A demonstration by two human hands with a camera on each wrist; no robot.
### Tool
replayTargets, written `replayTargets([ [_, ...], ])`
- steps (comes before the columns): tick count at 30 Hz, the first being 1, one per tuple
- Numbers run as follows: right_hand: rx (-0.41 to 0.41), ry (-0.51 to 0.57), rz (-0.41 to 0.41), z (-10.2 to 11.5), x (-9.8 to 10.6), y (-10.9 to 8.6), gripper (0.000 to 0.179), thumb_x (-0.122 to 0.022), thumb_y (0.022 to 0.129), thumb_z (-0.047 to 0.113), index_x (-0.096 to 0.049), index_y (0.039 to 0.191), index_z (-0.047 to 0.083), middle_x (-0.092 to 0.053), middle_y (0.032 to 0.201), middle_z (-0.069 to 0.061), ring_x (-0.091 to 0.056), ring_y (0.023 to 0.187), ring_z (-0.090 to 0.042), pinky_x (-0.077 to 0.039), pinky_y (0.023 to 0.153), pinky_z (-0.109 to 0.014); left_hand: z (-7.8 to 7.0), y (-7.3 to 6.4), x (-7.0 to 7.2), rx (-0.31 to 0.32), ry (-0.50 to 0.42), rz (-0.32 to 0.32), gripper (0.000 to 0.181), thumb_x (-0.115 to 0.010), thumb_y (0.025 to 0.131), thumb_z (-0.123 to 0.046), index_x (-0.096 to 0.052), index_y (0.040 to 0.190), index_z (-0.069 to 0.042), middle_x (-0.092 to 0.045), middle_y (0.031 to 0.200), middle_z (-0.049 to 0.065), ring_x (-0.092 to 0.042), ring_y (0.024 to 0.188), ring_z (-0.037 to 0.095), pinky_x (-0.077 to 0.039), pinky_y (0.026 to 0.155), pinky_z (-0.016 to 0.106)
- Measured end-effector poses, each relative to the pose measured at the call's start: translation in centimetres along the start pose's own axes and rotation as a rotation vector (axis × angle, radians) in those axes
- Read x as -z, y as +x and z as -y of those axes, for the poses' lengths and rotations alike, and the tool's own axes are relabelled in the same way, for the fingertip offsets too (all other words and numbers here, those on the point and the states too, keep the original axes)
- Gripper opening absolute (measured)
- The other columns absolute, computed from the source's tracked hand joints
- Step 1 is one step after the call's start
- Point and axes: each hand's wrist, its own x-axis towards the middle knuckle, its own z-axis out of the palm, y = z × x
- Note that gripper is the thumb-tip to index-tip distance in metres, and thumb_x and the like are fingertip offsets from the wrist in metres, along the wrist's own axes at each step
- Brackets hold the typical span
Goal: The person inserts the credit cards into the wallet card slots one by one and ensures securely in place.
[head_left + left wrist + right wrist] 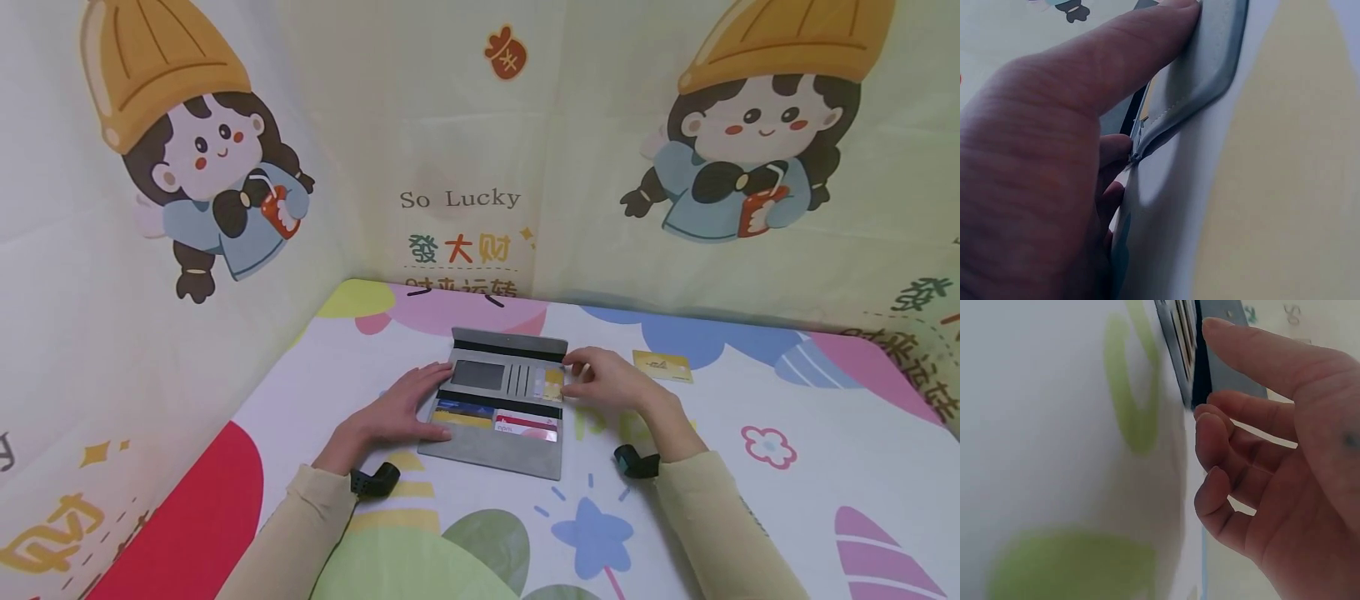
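A grey wallet lies unfolded, its far flap tilted up. In its near pockets sit a blue-and-gold card and a red-and-white card. Gold and pale cards show in the slots by the right edge, left of which is a dark window. My left hand rests at the left edge, its thumb on the near panel and its fingers along the side. At the right edge is my right hand, fingers loosely bent, thumb and forefinger apart; whether it touches a card is unclear.
A loose gold card lies on the patterned tablecloth, to the right of the wallet and beyond my right wrist. Printed cloth hangs behind and to the left of the table. Each wrist wears a small black camera.
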Motion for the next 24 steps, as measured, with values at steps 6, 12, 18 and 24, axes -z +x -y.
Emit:
replayTargets([
  [6, -0.039, 0.006, -0.013, -1.4, 1.4, -0.6, 0.049, -0.078, 0.089, 0.023, -0.062, 0.128, -0.001, -0.063, 0.104, -0.008, -0.057, 0.086, -0.024, -0.051, 0.079, -0.038, 0.1, 0.0, 0.1, 0.002, 0.012, -0.005, 0.098, -0.076, 0.082, -0.054, -0.033, 0.158, -0.01, -0.026, 0.164, 0.011, -0.017, 0.15, 0.037, -0.013, 0.119, 0.06],
  [12, -0.05, 0.031, -0.049, -2.8, 2.7, -1.5, 0.05, -0.077, 0.09, 0.021, -0.06, 0.129, -0.005, -0.063, 0.109, -0.016, -0.059, 0.09, -0.028, -0.05, 0.082, -0.041, 0.0, 0.0, 0.0, 0.024, 0.008, 0.003, 0.1, -0.076, 0.08, -0.056, -0.032, 0.159, -0.013, -0.025, 0.165, 0.007, -0.016, 0.151, 0.034, -0.013, 0.12, 0.058],
  [18, -0.149, 0.024, -0.071, -4.1, 3.8, -2.7, 0.054, -0.074, 0.093, 0.026, -0.056, 0.134, -0.004, -0.059, 0.118, -0.021, -0.057, 0.1, -0.035, -0.05, 0.087, -0.049, 0.0, 0.0, -0.1, 0.027, -0.003, -0.005, 0.1, -0.076, 0.079, -0.057, -0.033, 0.159, -0.014, -0.025, 0.165, 0.006, -0.016, 0.151, 0.033, -0.013, 0.12, 0.057],
  [24, -0.176, 0.036, -0.086, -5.5, 4.4, -3.5, 0.053, -0.073, 0.093, 0.023, -0.055, 0.133, -0.006, -0.059, 0.115, -0.02, -0.055, 0.104, -0.038, -0.047, 0.094, -0.055, 0.1, 0.0, -0.2, 0.014, 0.008, -0.007, 0.1, -0.076, 0.079, -0.056, -0.033, 0.159, -0.014, -0.026, 0.165, 0.006, -0.017, 0.151, 0.032, -0.014, 0.12, 0.057],
])
